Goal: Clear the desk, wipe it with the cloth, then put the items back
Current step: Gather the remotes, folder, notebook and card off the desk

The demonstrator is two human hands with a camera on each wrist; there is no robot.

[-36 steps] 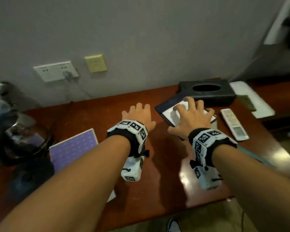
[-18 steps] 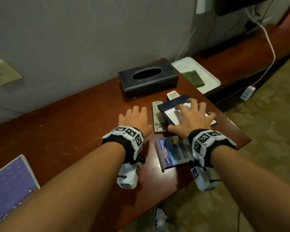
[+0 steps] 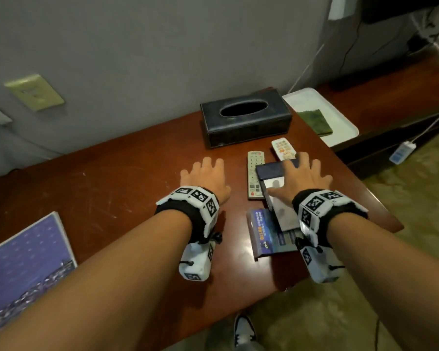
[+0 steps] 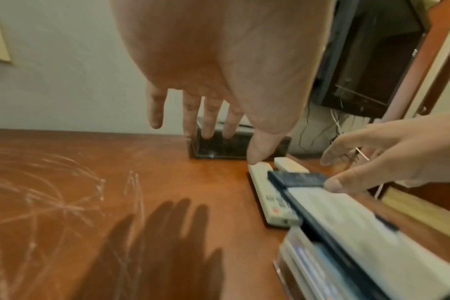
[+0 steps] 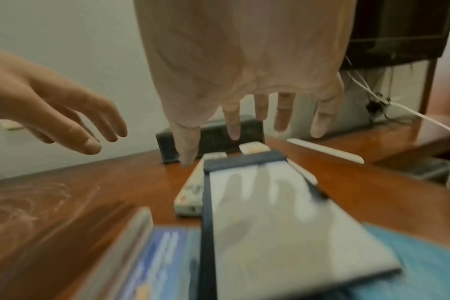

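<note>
A: Step?
B: Clearing, I'd say. Your right hand [image 3: 299, 181] sits over the notepad [image 3: 270, 171] at the tabletop's [image 3: 127, 178] right end, fingers spread, gripping nothing. Your left hand [image 3: 205, 178] hovers, fingers spread, empty.
A: Next?
B: Grip the notepad, lift it off. The cloth [image 3: 314, 121] lies on the tray [image 3: 342, 127].

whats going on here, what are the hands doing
A person is working at a wooden desk. Their right hand is spread open over a dark-edged notepad lying partly on a blue leaflet, next to a grey remote and a white remote. The left hand hovers open above bare wood. The green cloth lies on a white tray beside the tissue box.
</note>
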